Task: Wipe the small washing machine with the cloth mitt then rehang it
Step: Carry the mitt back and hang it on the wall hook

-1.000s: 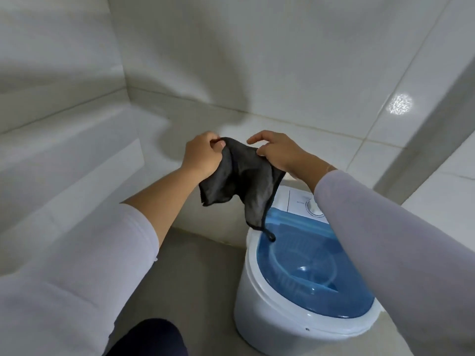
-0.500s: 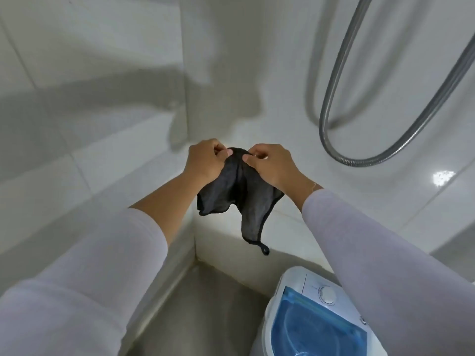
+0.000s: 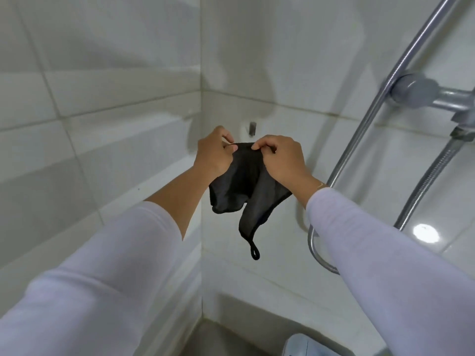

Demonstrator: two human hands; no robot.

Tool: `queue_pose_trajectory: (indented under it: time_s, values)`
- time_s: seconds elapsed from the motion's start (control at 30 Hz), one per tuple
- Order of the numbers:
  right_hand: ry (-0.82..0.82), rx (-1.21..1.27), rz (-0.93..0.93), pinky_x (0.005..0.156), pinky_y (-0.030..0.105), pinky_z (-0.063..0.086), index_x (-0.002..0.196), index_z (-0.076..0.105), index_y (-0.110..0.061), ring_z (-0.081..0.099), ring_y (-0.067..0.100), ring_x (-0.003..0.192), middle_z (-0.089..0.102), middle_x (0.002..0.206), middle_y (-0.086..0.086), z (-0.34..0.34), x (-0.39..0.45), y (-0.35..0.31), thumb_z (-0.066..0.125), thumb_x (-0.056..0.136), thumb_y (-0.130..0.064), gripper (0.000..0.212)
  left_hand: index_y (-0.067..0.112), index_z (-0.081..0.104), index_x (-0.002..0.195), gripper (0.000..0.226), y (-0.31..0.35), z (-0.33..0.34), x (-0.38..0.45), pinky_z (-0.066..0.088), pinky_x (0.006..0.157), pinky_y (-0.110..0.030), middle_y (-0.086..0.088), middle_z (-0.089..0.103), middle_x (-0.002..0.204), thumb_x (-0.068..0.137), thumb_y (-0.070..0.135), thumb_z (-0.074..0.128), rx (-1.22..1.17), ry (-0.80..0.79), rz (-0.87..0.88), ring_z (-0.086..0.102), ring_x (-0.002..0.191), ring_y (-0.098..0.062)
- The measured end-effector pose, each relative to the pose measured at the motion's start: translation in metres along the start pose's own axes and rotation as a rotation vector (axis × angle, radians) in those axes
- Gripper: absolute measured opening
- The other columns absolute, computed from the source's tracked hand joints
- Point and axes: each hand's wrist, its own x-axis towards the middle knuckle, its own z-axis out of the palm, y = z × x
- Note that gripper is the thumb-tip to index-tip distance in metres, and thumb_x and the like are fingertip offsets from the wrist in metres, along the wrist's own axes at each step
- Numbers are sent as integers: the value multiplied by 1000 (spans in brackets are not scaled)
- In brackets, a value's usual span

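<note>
1. Both hands have risen since half a second ago, the view tilting up with them, so that the washing machine (image 3: 303,345) now shows only as a white corner at the bottom edge.
2. At the mitt's top edge the left hand (image 3: 213,155) pinches the black cloth mitt (image 3: 244,191), thumb and forefinger closed on its upper left corner.
3. Close beside it, the right hand (image 3: 280,158) pinches the same top edge with curled fingers.
4. Between the two grips the edge is stretched almost level, in front of the corner where the two tiled walls meet.
5. From there the mitt hangs down with its long axis near vertical; the lower part narrows to a point, and a small hanging loop (image 3: 255,251) dangles at the very bottom, pointing at the floor.
6. Just above the hands, a small metal wall hook (image 3: 253,128) sticks out of the right-hand wall, close to the corner; the mitt is below it and apart from it.
7. To the right run a slanted chrome shower rail (image 3: 385,91) with its bracket, and a ribbed shower hose (image 3: 424,186) that loops behind the right sleeve (image 3: 372,253).
8. White tiles (image 3: 102,98) cover both walls.
</note>
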Motion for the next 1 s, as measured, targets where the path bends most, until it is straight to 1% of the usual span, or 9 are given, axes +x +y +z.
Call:
queue_pose_trajectory:
  time_s: [0.07, 0.2, 0.4, 0.57, 0.67, 0.77, 0.83, 0.93, 1.0]
  values:
    - [19, -57, 32, 85, 17, 37, 102, 73, -21, 59, 20, 103, 68, 112, 4, -3, 15, -1, 42, 92, -8, 35, 17, 49, 93, 8, 9, 2, 17, 39, 72, -22, -3, 60, 87, 91, 16, 57, -27, -16, -1, 53, 80, -16]
    - [44, -149, 76, 82, 16, 37, 110, 70, -22, 60, 23, 104, 67, 116, 5, 0, 33, 5, 40, 93, -8, 37, 17, 49, 90, 8, 11, 16, 47, 35, 71, -17, 1, 58, 87, 92, 17, 57, -38, -38, -10, 52, 80, -13]
    - [76, -152, 120, 80, 26, 47, 116, 66, -23, 64, 27, 98, 71, 113, 5, 21, 40, 14, 41, 91, -8, 38, 13, 58, 90, 1, 2, 34, 68, 25, 66, 8, 0, 63, 93, 90, 14, 57, -63, 12, -30, 52, 80, -10]
    - [59, -121, 167, 68, 26, 46, 117, 65, -27, 60, 22, 79, 73, 103, 4, 36, 39, 21, 41, 93, -12, 38, 11, 63, 100, 14, -10, 48, 58, 38, 87, -21, -1, 68, 103, 92, 21, 56, -109, 42, -110, 61, 95, -16]
    - [38, 8, 189, 68, 27, 51, 121, 61, -31, 57, 16, 72, 73, 97, 1, 46, 34, 29, 40, 93, -11, 40, 14, 61, 107, 22, -18, 61, 42, 39, 79, -24, 1, 64, 98, 96, 26, 47, -178, -3, -186, 56, 89, -14]
    - [-32, 79, 164, 59, 7, 43, 126, 57, -31, 53, 8, 65, 65, 86, -5, 50, 24, 42, 40, 91, -5, 47, 13, 60, 107, 26, -28, 75, 22, 38, 73, -26, 3, 60, 88, 97, 27, 40, -223, 1, -262, 55, 83, -17]
    - [-93, 101, 141, 54, 4, 40, 127, 58, -28, 52, 6, 62, 63, 83, -2, 53, 4, 52, 43, 89, -1, 49, 13, 60, 105, 26, -40, 83, 4, 39, 73, -27, 2, 60, 86, 97, 26, 39, -230, -9, -317, 57, 84, -20]
    - [-120, 84, 156, 81, 9, 35, 133, 50, -27, 56, 16, 100, 54, 116, 5, 53, -29, 71, 51, 89, -5, 49, 14, 59, 99, 21, -49, 92, -23, 41, 78, -31, -3, 62, 92, 95, 24, 40, -216, 27, -385, 58, 90, -25]
    - [-162, 31, 203, 94, 9, 28, 137, 42, -36, 43, 13, 125, 39, 137, 2, 52, -71, 93, 52, 91, -14, 52, 14, 57, 106, 20, -62, 100, -54, 41, 86, -33, -7, 64, 104, 95, 23, 44, -238, 52, -493, 58, 101, -29]
